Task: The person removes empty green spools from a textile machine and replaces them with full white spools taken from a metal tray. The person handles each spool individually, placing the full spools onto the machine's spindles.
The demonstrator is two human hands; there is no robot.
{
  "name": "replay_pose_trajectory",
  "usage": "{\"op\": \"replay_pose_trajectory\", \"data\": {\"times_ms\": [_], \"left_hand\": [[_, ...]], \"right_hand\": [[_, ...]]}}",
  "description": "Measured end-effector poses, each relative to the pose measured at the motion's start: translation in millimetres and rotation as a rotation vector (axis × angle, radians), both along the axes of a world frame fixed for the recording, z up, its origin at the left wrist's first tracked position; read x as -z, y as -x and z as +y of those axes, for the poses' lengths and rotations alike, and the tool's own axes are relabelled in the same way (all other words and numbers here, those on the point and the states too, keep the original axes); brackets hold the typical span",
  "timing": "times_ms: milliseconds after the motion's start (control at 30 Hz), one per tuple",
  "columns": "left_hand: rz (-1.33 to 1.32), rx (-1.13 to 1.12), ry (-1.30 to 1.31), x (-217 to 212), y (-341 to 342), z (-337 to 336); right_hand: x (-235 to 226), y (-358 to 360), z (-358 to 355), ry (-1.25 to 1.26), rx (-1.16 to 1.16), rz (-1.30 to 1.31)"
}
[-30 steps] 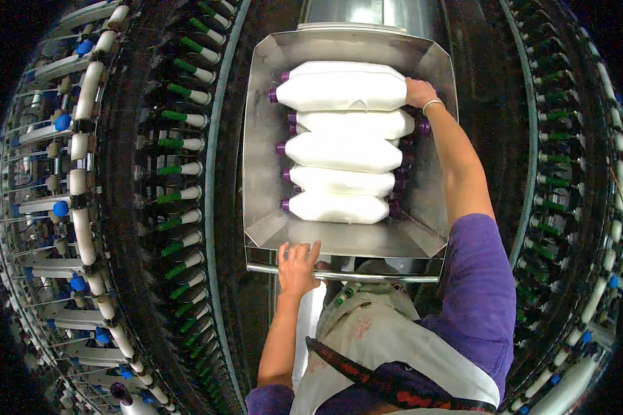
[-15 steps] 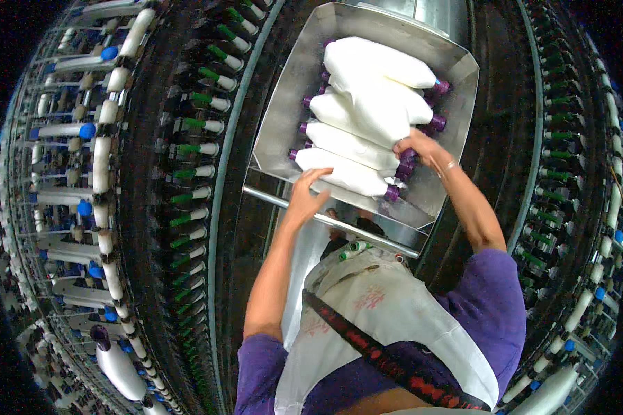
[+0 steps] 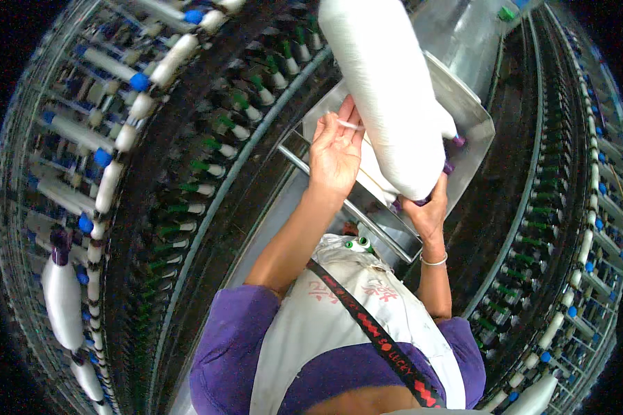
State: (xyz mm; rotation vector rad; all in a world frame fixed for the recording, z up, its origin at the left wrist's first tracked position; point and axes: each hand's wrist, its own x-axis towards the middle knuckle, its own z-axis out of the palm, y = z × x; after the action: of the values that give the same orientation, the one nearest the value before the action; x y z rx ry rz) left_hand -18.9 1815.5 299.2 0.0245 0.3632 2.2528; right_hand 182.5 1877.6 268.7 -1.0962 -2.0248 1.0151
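Note:
A large white roving bobbin (image 3: 391, 90) is lifted over the metal cart, tilted with its near end low. My right hand (image 3: 428, 213) grips the purple core at that end, with a pale band round the wrist. Beside the bobbin's left side, my left hand (image 3: 336, 155) is turned palm up, fingers stretched out; the fingertips are partly hidden by the bobbin. A short white strand (image 3: 350, 125) crosses its fingers near the thumb. Below lies another white bobbin (image 3: 375, 169) in the steel cart (image 3: 474, 117), with purple core ends (image 3: 458, 140) showing; the lifted bobbin hides much of the load.
A tubular handle (image 3: 346, 202) runs along the cart's near side. Rows of green-and-white spindles (image 3: 211, 168) line the machine on both sides of the aisle. At far left hangs a white bobbin (image 3: 62, 304). Green-ended tubes (image 3: 356, 243) sit at my apron (image 3: 311, 294).
My right hand has raised a bobbin by its purple end out of the pile. My left hand has left the near bobbin and turned palm up. The view has swung round.

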Motion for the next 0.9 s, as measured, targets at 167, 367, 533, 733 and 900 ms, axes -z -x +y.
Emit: {"op": "replay_pose_trajectory", "data": {"times_ms": [167,367,533,733,900], "left_hand": [[0.452,-0.288,-0.087,-60.5,9.2,-52.7],[0.416,-0.305,0.244,-53.5,36.3,-119.1],[0.684,-0.381,0.24,-27.5,75.7,-134.8],[1.155,-0.436,0.665,-72.1,133.2,-156.6],[2.178,-0.442,0.939,-180.1,162.2,-174.7]], "right_hand": [[-34.8,59.4,-18.8,-0.494,0.078,0.127],[-87.6,101.9,-21.6,0.179,-0.882,0.066],[-66.4,150.1,-26.7,0.451,-1.014,-0.003],[-80.4,275.2,3.8,-0.554,-0.407,0.208],[-145.7,393.2,42.4,-1.084,-0.286,0.636]]}}
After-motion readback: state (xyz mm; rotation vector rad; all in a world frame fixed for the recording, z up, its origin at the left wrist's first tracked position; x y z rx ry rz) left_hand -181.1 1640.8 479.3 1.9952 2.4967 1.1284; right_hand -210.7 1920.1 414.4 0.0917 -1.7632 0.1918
